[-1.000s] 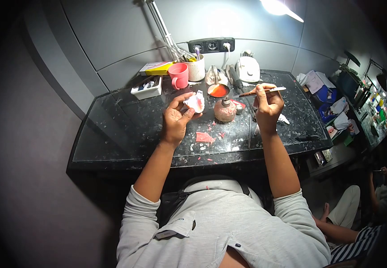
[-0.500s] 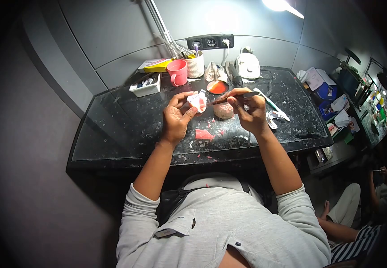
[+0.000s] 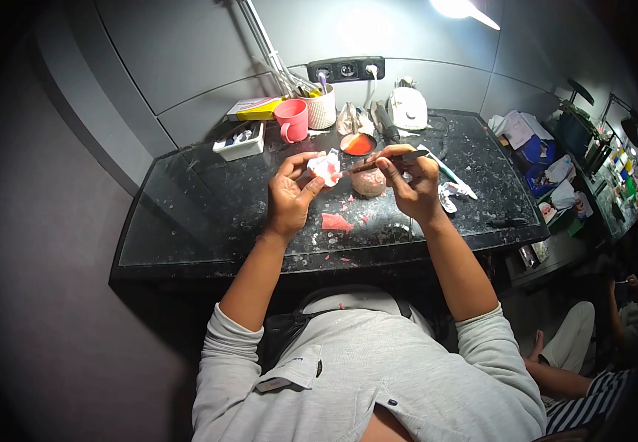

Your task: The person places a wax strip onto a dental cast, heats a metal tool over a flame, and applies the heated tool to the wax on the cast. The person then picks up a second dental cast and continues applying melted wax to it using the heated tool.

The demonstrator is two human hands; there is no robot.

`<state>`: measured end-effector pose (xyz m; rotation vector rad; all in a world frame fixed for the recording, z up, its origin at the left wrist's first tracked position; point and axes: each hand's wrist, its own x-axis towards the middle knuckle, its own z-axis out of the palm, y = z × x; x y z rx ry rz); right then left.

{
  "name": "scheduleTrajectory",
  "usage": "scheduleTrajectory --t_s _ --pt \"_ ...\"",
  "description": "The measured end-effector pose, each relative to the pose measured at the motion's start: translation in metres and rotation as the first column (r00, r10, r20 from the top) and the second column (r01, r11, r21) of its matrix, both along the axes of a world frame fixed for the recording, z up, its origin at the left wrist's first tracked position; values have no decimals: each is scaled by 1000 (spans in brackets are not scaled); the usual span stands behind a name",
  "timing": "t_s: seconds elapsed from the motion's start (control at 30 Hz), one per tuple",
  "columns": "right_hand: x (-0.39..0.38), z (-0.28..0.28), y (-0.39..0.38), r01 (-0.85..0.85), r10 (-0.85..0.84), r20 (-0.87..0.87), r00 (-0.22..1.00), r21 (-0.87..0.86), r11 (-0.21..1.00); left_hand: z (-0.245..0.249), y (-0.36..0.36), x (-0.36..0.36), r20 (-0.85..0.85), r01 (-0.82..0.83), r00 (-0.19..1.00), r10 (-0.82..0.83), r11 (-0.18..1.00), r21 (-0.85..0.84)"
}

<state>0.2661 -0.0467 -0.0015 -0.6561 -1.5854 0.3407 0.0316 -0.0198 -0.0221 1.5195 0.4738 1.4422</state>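
Between the fingers and thumb of my left hand (image 3: 290, 193) is a small white and pink dental model (image 3: 325, 169). My right hand (image 3: 412, 182) grips a thin tool with a brown handle (image 3: 372, 164), its tip close to the right side of the model. Beneath the tool sits a round, pinkish lump (image 3: 368, 183) on the black table. A flat pink wax piece (image 3: 336, 222) lies in front, with small pink crumbs around it. Behind the hands is a small round dish (image 3: 358, 144) of red-orange material.
Along the back stand a pink mug (image 3: 292, 121), a white pen holder (image 3: 320, 109), a white tray (image 3: 241, 144) and a white device (image 3: 408, 108). Right of my right hand lie a white-green tool (image 3: 448, 174) and a white horseshoe-shaped piece (image 3: 449, 197). Another person (image 3: 573, 339) sits at lower right.
The tool tip in my right hand has shifted slightly beside the model. Both hands keep nearly the same place and grip.
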Motion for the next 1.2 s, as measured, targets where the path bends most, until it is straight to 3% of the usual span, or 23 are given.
scheduleTrajectory --t_s 0.03,0.13,0.2,0.4,0.73,0.83,0.93,0.97,1.07,1.2 --pt "1 -1 2 1 -1 -1 1000 0 1000 -1 1 -1 -3 -6 1000 6 1000 6" --pt "4 4 1 61 -59 -216 975 3 998 -1 1 0 7 -7 1000 7 1000 -4" --pt "11 1 9 229 -229 -300 926 -34 973 0 0 1 21 -3 1000 3 1000 -22" --pt "19 5 9 427 -436 -207 876 -89 900 -1 0 0 16 18 1000 -17 1000 -25" --pt "17 2 12 303 -317 -317 894 -94 948 -6 5 -2 -26 1 1000 -1 1000 -2" --pt "11 2 9 18 -31 -375 927 -40 999 -4 5 -2 -57 1 998 -1 1000 1" --pt "7 -4 8 -62 44 -202 978 -82 995 -5 3 -2 -60 11 998 -13 999 -32" --pt "-1 0 1 -67 54 -216 975 -57 996 -5 2 -2 -56 9 998 -12 999 -41" --pt "-3 2 -2 92 -92 -1 996 -29 995 -6 3 -2 -41 15 999 -17 998 -59" --pt "-4 0 3 91 -91 -76 993 -11 996 -5 2 -2 -46 4 999 -7 999 -53"
